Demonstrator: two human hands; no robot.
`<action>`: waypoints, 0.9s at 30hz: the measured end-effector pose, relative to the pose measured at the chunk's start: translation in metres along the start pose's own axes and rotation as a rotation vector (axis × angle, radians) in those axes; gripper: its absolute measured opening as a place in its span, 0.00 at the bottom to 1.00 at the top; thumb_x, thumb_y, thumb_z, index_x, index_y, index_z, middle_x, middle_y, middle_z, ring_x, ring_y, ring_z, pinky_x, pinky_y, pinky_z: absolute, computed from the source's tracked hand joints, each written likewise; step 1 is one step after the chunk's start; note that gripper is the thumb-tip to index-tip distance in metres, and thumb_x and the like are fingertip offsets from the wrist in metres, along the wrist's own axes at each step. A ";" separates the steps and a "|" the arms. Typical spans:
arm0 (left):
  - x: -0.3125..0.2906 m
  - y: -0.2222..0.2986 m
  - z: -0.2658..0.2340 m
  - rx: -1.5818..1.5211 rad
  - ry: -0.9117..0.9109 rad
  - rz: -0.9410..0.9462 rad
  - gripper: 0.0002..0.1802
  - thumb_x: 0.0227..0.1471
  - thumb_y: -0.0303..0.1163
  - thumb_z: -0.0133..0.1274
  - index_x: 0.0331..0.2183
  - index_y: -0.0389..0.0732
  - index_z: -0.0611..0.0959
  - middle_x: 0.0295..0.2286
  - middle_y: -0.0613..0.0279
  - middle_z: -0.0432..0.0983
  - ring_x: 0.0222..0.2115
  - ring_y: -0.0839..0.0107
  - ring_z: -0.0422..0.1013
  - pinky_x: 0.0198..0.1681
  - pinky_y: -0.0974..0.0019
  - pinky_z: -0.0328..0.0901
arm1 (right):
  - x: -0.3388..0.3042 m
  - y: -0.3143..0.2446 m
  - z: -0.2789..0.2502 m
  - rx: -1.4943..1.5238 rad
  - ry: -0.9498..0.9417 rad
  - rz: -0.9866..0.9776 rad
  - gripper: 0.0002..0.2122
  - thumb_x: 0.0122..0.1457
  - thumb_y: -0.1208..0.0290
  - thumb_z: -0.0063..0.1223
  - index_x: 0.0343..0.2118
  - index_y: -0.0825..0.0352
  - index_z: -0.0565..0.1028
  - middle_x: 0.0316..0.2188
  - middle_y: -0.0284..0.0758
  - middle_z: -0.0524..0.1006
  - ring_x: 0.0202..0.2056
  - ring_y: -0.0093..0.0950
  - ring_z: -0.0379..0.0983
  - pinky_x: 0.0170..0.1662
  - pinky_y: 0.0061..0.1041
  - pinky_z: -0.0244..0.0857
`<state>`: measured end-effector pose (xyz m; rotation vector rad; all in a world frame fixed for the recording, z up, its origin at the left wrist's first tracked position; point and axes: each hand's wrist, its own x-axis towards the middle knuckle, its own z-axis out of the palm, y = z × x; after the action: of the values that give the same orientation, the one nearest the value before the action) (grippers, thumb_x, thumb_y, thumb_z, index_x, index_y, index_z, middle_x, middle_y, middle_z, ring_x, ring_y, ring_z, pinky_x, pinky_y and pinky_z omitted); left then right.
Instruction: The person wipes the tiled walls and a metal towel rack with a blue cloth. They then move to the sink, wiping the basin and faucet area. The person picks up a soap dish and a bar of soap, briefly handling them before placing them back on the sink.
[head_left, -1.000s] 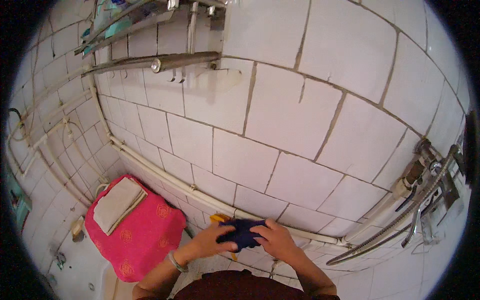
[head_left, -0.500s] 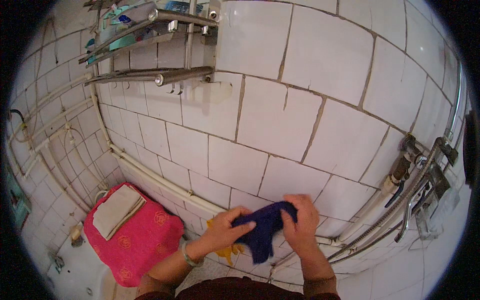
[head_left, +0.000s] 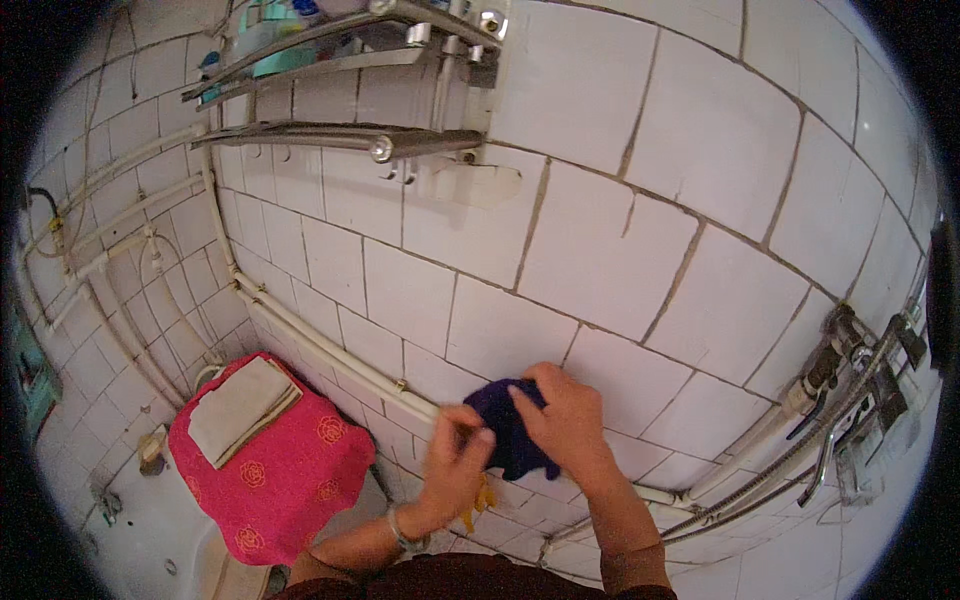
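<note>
A small dark blue cloth (head_left: 508, 425) hangs in front of the tiled wall, bunched between my two hands. My right hand (head_left: 565, 420) grips its upper right part, thumb lying over the front. At the cloth's left edge my left hand (head_left: 458, 465) is closed, fingers curled and slightly blurred, pinching the edge. A bracelet circles my left wrist. Below the cloth, partly hidden by my left hand, shows a piece of yellow cloth (head_left: 478, 505); what it lies or hangs on cannot be made out.
At the lower left a pink patterned cover (head_left: 290, 490) bears a folded beige cloth (head_left: 245, 410), beside a white basin (head_left: 140, 540). A metal rack (head_left: 430, 145) juts from the wall above. Cream pipes (head_left: 330, 350) run along the wall; a shower tap with hose (head_left: 850, 370) is at right.
The view has shifted, so the rack and tiles sit further right. My hands have drawn closer together, and the blue cloth is more bunched. Less of the yellow cloth shows.
</note>
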<state>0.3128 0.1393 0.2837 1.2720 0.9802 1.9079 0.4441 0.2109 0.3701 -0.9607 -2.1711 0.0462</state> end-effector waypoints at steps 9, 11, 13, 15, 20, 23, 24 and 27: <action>-0.033 -0.067 -0.025 -0.016 -0.126 -0.169 0.18 0.59 0.37 0.41 0.49 0.41 0.68 0.45 0.56 0.68 0.47 0.59 0.66 0.54 0.56 0.59 | -0.024 -0.056 0.041 0.004 -0.396 -0.653 0.19 0.45 0.62 0.60 0.40 0.65 0.72 0.31 0.35 0.71 0.29 0.33 0.72 0.30 0.32 0.64; -0.041 -0.001 -0.025 0.137 0.025 -0.056 0.18 0.58 0.35 0.42 0.49 0.41 0.69 0.44 0.55 0.69 0.47 0.58 0.65 0.55 0.55 0.58 | -0.023 -0.081 0.037 0.178 -0.337 -0.740 0.22 0.47 0.59 0.60 0.43 0.65 0.72 0.33 0.36 0.72 0.31 0.33 0.71 0.32 0.32 0.65; -0.023 0.018 -0.024 0.357 0.012 0.083 0.20 0.56 0.34 0.44 0.50 0.40 0.70 0.44 0.54 0.69 0.47 0.57 0.65 0.56 0.54 0.57 | -0.025 -0.068 0.029 0.305 -0.248 -0.719 0.24 0.48 0.56 0.60 0.45 0.66 0.72 0.35 0.38 0.73 0.33 0.34 0.71 0.35 0.33 0.64; 0.016 0.021 -0.036 0.881 -0.144 0.384 0.24 0.50 0.33 0.48 0.50 0.39 0.72 0.44 0.51 0.70 0.48 0.55 0.66 0.58 0.53 0.54 | -0.039 -0.036 0.014 0.198 -0.184 -0.541 0.23 0.51 0.55 0.58 0.44 0.67 0.73 0.38 0.40 0.74 0.34 0.37 0.70 0.39 0.36 0.63; 0.072 0.036 -0.039 0.993 0.074 0.579 0.27 0.49 0.31 0.46 0.52 0.35 0.70 0.47 0.50 0.68 0.52 0.56 0.63 0.62 0.53 0.49 | -0.077 0.049 -0.027 -0.142 0.334 -0.268 0.14 0.54 0.67 0.51 0.40 0.70 0.73 0.39 0.45 0.72 0.39 0.43 0.67 0.44 0.43 0.59; 0.101 0.002 -0.010 0.132 0.195 0.577 0.28 0.58 0.34 0.37 0.58 0.34 0.59 0.56 0.54 0.57 0.58 0.59 0.51 0.64 0.58 0.41 | -0.089 0.076 -0.032 -0.219 0.534 -0.104 0.12 0.56 0.71 0.47 0.41 0.71 0.72 0.43 0.46 0.71 0.46 0.44 0.64 0.50 0.45 0.56; 0.115 -0.020 0.003 0.075 0.228 0.539 0.29 0.58 0.35 0.37 0.58 0.33 0.58 0.57 0.53 0.56 0.60 0.57 0.49 0.64 0.58 0.39 | -0.094 0.084 -0.029 -0.234 0.592 -0.061 0.12 0.56 0.71 0.47 0.41 0.72 0.72 0.45 0.46 0.70 0.49 0.45 0.63 0.53 0.46 0.54; 0.128 0.008 0.068 1.103 0.028 0.770 0.25 0.47 0.40 0.52 0.47 0.40 0.73 0.42 0.46 0.64 0.50 0.43 0.57 0.58 0.39 0.45 | -0.116 0.118 -0.031 -0.469 0.594 -0.042 0.14 0.59 0.70 0.44 0.45 0.73 0.69 0.50 0.47 0.66 0.53 0.47 0.59 0.57 0.49 0.50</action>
<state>0.3336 0.2562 0.3675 2.5258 1.8769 1.8889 0.5886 0.2120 0.2836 -1.0175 -1.6651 -0.7082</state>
